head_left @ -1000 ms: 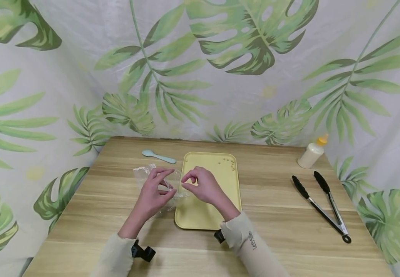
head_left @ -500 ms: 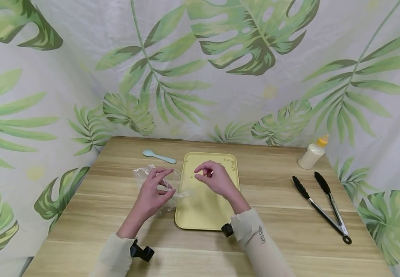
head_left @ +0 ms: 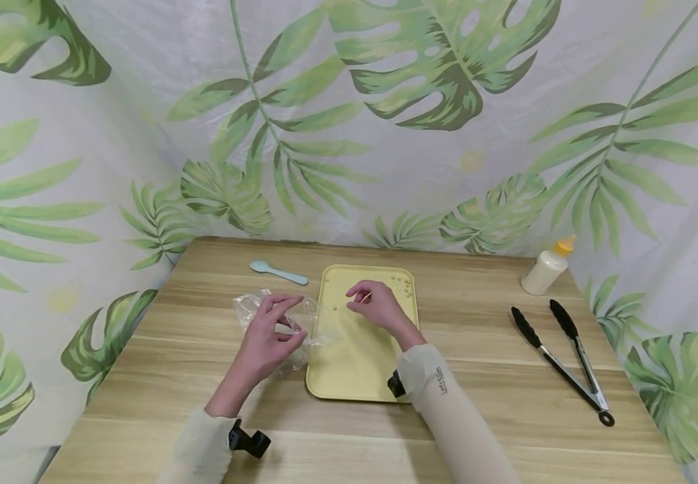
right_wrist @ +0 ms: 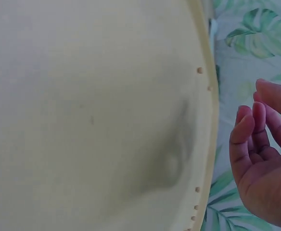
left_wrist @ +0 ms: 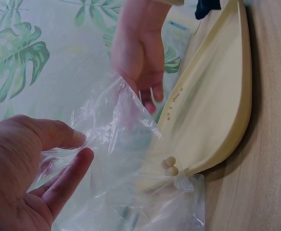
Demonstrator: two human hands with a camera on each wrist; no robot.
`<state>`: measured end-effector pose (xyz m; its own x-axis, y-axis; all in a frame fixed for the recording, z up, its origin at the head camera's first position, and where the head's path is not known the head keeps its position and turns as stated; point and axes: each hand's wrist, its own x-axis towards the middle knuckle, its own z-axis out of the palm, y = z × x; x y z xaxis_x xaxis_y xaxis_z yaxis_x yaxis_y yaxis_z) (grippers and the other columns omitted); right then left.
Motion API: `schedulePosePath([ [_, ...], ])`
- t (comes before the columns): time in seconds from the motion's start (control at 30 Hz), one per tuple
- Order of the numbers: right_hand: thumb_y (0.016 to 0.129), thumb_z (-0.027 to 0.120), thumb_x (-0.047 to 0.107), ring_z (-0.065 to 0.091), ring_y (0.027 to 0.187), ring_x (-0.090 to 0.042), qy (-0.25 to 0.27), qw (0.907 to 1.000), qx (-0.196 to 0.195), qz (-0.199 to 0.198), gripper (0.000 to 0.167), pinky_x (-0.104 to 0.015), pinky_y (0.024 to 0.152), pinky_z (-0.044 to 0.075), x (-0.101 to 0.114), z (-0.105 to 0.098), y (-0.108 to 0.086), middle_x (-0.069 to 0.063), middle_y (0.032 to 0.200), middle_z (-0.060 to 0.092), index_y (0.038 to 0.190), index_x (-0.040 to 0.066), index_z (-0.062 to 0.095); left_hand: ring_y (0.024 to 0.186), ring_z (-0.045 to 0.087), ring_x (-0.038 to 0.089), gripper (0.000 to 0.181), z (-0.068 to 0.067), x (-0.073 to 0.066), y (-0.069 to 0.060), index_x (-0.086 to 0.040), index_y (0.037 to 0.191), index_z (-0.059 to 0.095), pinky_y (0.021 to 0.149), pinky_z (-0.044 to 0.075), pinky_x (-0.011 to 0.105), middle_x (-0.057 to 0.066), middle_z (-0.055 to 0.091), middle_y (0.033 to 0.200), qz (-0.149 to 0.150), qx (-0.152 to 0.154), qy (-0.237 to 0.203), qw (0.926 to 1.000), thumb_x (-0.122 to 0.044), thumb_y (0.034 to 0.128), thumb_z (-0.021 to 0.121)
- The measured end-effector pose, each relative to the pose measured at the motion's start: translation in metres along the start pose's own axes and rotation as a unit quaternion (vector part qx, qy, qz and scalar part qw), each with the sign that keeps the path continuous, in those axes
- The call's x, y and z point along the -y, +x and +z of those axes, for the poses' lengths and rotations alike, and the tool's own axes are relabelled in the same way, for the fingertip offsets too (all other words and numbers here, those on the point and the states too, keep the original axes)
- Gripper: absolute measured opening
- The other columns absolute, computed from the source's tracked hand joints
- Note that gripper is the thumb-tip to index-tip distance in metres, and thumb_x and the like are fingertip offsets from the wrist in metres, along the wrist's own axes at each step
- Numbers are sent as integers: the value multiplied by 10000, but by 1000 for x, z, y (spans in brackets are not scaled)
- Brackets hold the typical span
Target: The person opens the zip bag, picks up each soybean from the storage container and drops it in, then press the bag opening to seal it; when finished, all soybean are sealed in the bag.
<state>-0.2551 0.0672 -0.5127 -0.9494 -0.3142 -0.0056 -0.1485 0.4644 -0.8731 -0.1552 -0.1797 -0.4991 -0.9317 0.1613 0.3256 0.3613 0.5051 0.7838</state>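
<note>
My left hand pinches a clear plastic bag between thumb and fingers, left of the yellow tray. Part of the bag overlaps the tray's left edge. Over the upper middle of the tray, my right hand hovers with loosely bent fingers; I see nothing held in them. Small beige balls lie on the tray: one ball left of that hand, another near the upper left corner, and several balls at the upper right. Some balls may be hidden beneath my right hand.
A light blue spoon lies behind the bag. To the right, black-tipped tongs lie spread on the wooden table. A squeeze bottle with a yellow cap stands at the back right. A leaf-patterned cloth hangs behind.
My right hand has moved away from the bag, rightward over the tray. A ball at the tray's left side is now in sight. My left hand keeps its pinch on the bag.
</note>
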Motion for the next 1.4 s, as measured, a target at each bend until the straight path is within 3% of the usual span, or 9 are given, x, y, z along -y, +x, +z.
schedulePosePath([
  [0.23, 899, 774, 75, 602, 795, -131, -640, 9971, 402, 49, 170, -222, 696, 503, -5, 24, 25, -43, 904, 677, 1066, 50, 752, 915, 703, 256, 638, -1, 0, -1, -30, 1424, 595, 704, 634, 222, 179, 464, 1386, -87, -14, -59, 9999, 61, 827, 802],
  [0.47, 864, 801, 58, 591, 804, -124, -1048, 9928, 530, 242, 188, -256, 786, 499, -11, 35, 33, -10, 870, 674, 1045, 75, 756, 915, 696, 243, 630, 2, -4, 1, -48, 1425, 599, 699, 631, 217, 164, 464, 1385, -94, 46, -72, 9999, 38, 836, 806],
  [0.97, 891, 777, 67, 574, 749, -86, -1340, 9897, 501, 91, 43, -228, 750, 491, -10, 35, 31, 2, 823, 687, 934, 67, 771, 908, 710, 253, 641, 2, 0, -2, -44, 1427, 595, 697, 632, 213, 176, 468, 1403, -75, -38, -143, 9999, 50, 830, 805],
  [1.4, 923, 778, 141, 591, 766, -78, -1447, 9873, 646, 140, 45, -218, 745, 513, -8, 29, 31, 17, 842, 706, 926, 98, 791, 908, 702, 259, 634, 0, -2, -1, -30, 1425, 593, 700, 634, 218, 189, 462, 1402, -148, -25, -156, 9998, 54, 832, 802],
])
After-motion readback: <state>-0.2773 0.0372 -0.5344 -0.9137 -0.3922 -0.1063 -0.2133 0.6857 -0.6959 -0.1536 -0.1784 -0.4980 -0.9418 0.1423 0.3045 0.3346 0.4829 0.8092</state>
